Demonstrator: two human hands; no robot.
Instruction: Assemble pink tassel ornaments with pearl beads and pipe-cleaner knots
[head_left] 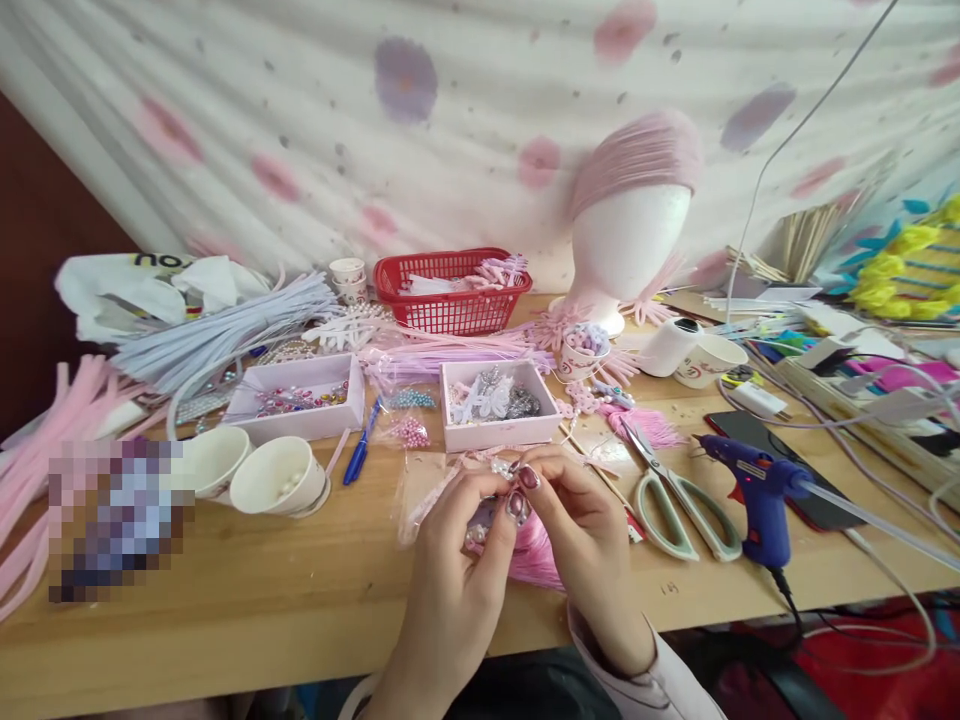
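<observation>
Pale beadwork [501,467] is pinched above the front of a wooden table [285,640], where the fingertips of the left hand [461,560] and right hand [589,545] are brought together. Much of it is hidden by the fingers. A bright pink tassel [536,555] is seen beneath the hands; whether it is joined to the beadwork cannot be told.

The table is crowded along its back and sides. Behind it, the wall is covered by a white cloth [480,100] printed with pink and purple flowers. Against this are set a red basket [450,318] and a white mannequin head [630,240], its top wrapped in pink. Two shallow white boxes, a left one [307,425] and a right one [502,436], are filled with small ornaments. At the left, grey-blue strips [225,330] are heaped near a plastic bag [94,300], with pink strips [30,510] nearer the edge. At the right, open scissors [667,500], a blue glue gun [766,490] and a dark phone [832,510] are laid, and cables are trailed over the table's edge.
</observation>
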